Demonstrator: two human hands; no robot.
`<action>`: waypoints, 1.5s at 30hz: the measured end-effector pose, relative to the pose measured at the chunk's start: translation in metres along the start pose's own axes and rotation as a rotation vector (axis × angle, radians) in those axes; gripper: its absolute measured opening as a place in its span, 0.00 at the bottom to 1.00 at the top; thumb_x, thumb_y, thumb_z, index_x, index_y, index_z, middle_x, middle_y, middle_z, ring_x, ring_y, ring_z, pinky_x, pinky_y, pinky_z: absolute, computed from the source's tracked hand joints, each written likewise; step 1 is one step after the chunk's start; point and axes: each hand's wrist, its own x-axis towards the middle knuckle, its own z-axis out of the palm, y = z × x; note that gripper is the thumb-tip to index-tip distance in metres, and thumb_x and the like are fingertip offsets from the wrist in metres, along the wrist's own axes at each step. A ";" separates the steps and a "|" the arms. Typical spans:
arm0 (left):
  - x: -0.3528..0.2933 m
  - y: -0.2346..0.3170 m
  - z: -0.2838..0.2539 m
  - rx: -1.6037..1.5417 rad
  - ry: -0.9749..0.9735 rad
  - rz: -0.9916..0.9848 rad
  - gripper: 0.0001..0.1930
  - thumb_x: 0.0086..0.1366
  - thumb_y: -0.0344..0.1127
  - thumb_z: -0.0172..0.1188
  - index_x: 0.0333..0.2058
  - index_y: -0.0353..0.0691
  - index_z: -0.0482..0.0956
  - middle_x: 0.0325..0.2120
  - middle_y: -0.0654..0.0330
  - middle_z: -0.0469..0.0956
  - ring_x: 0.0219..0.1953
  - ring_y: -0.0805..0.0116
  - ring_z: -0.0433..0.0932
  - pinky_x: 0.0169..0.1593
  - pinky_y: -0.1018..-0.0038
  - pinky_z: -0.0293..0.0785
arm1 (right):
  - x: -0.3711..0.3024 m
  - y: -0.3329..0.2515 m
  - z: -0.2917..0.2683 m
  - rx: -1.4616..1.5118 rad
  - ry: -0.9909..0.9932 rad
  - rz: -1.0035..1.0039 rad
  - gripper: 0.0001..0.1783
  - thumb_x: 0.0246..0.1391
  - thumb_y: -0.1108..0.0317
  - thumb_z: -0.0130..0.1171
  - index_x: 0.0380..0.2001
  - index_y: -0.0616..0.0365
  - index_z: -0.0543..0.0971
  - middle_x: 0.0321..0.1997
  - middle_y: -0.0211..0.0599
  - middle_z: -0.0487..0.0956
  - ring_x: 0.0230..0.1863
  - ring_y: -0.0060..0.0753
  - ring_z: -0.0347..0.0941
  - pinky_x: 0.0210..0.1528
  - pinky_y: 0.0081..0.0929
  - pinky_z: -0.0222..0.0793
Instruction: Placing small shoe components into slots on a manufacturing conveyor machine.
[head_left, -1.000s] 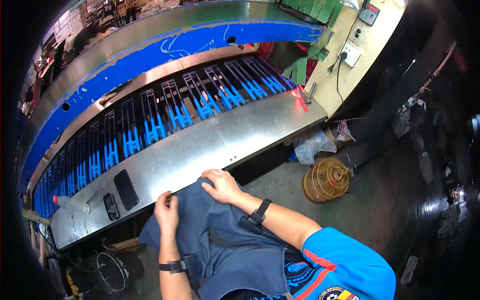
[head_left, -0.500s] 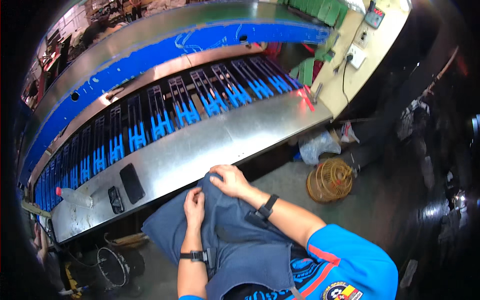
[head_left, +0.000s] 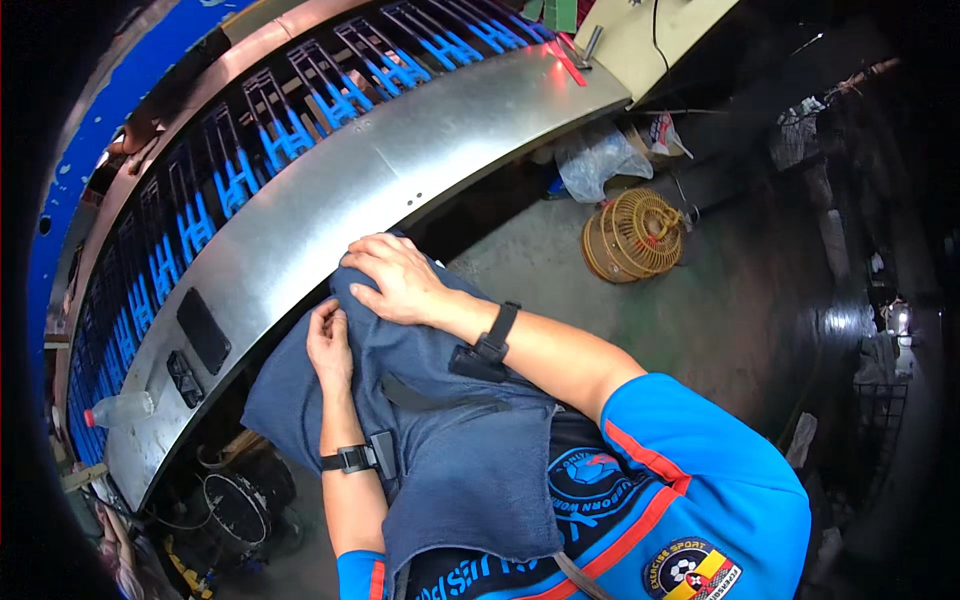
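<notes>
- Since the earlier frames, the view has tipped downward: the blue painted beam (head_left: 110,110) has largely left the top, and the left hand (head_left: 331,345) sits nearer the right hand (head_left: 398,282) than in the first.
- Right hand: bent fingers lie over the cloth, thumb apart from them; whether they clamp it cannot be told.
- Left hand: fingers curled at a fold just beside the right hand, thumb close to the forefinger; whether fabric is pinched cannot be told.
- Apron (head_left: 290,395): one, dark blue-grey soft fabric, creased, spread beneath both hands beside the bench's front edge.
- Wristbands (head_left: 350,459): two, black, one per forearm, each with a flat module.
- Bench (head_left: 290,240): one, smooth sheet metal.
- Along its front edge, toward the left end: one black rectangular phone (head_left: 203,330) and one small black object (head_left: 185,379).
- At its left end: one clear plastic bottle (head_left: 125,408), red-capped, lying down.
- Along its rear edge: a row of slim rails (head_left: 235,185), black with blue ends; overlap prevents counting.
- By its right rear corner: one red strip (head_left: 568,65).
- On the floor beyond the front edge: one domed, slatted cage (head_left: 632,238).
</notes>
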 end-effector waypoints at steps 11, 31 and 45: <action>0.002 -0.001 0.003 -0.078 -0.015 -0.051 0.10 0.68 0.31 0.56 0.45 0.34 0.77 0.37 0.66 0.76 0.38 0.79 0.71 0.45 0.82 0.68 | 0.001 0.009 0.001 0.063 0.013 0.041 0.18 0.50 0.63 0.59 0.45 0.57 0.79 0.53 0.37 0.75 0.61 0.40 0.66 0.62 0.42 0.58; 0.001 -0.001 -0.001 -0.081 -0.005 -0.061 0.09 0.66 0.31 0.59 0.42 0.34 0.79 0.31 0.70 0.73 0.32 0.81 0.68 0.39 0.83 0.66 | 0.001 0.008 -0.001 0.034 -0.004 0.035 0.19 0.50 0.63 0.58 0.46 0.56 0.79 0.54 0.38 0.75 0.61 0.40 0.66 0.62 0.42 0.58; 0.001 0.001 0.000 0.002 -0.027 -0.069 0.09 0.68 0.32 0.56 0.44 0.35 0.78 0.36 0.66 0.77 0.37 0.79 0.72 0.44 0.82 0.68 | 0.001 0.010 -0.004 0.034 0.008 0.030 0.18 0.51 0.64 0.58 0.45 0.56 0.79 0.54 0.37 0.75 0.61 0.40 0.65 0.63 0.42 0.58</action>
